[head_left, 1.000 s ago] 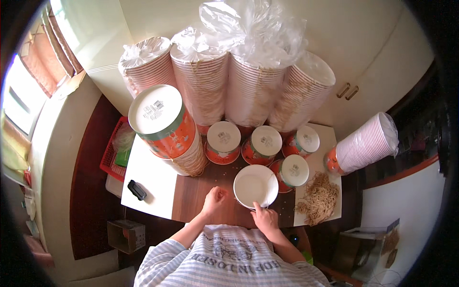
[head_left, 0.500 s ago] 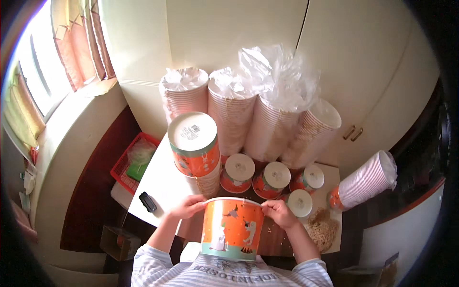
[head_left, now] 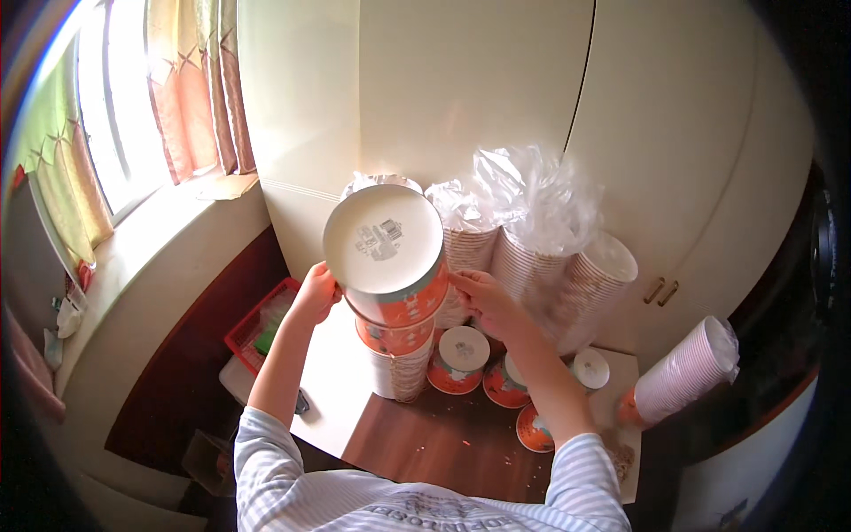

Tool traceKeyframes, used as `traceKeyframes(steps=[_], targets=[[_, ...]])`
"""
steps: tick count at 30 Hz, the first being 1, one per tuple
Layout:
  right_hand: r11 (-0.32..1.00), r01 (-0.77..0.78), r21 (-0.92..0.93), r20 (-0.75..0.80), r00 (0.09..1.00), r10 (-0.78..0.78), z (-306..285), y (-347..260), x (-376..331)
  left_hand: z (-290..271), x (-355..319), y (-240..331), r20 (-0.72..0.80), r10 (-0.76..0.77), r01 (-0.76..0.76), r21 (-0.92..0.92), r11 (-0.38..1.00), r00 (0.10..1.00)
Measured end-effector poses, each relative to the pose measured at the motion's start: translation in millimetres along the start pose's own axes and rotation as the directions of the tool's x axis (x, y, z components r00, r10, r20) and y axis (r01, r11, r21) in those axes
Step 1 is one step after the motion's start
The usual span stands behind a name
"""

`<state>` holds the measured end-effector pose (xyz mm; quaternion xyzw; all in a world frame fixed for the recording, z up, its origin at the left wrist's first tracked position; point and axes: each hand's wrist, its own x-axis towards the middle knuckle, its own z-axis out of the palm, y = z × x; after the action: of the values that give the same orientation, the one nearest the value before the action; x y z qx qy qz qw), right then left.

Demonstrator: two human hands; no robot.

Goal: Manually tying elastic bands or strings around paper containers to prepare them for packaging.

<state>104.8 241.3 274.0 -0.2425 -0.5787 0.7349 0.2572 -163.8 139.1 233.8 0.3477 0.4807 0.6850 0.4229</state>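
An orange paper bucket (head_left: 390, 306), upside down with its white base tilted toward me, is held between both hands. My left hand (head_left: 317, 294) grips its rim on the left side. On the opposite side, my right hand (head_left: 483, 300) pinches the rim, fingers closed. Directly beneath is a stack of nested upside-down paper buckets (head_left: 399, 374), orange at the top with pale rims below. The held bucket overlaps this stack; whether it rests fully on it cannot be told. Small orange tubs (head_left: 464, 348) stand upside down beside the stack, partly behind my right forearm.
Tall stacks of pale containers (head_left: 532, 262) in clear plastic stand along the cupboard. A wrapped stack (head_left: 687, 372) leans at the right. A red basket (head_left: 238, 341) lies left of the table, a black object (head_left: 302, 403) at its edge. A tan stringy heap (head_left: 624, 461) lies right.
Both hands have carried the orange bucket from near my chest forward and up, over the stack. It has turned from showing its printed side to showing its base. The view has shifted.
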Motion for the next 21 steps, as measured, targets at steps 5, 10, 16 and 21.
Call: traceKeyframes(steps=[5, 10, 16, 21], targets=[[0.991, -0.089, -0.1, -0.114, 0.99, 0.077, -17, 30, 25, 1, 6, -13, 0.002, -0.076, 0.074, 0.199, 0.977, 0.997], [0.976, -0.192, -0.104, -0.089, 0.979, 0.183, -18, 55, 31, -12, 7, -35, -0.033, -0.107, 0.112, 0.27, 0.956, 0.994], [0.93, -0.213, -0.301, -0.179, 0.97, 0.164, -14, 65, 29, -23, 16, -58, -0.069, -0.107, 0.125, 0.35, 0.928, 0.992], [0.919, -0.233, -0.317, -0.197, 0.964, 0.176, -29, 101, 38, -25, 13, -80, -0.103, -0.155, 0.181, 0.347, 0.92, 0.983]])
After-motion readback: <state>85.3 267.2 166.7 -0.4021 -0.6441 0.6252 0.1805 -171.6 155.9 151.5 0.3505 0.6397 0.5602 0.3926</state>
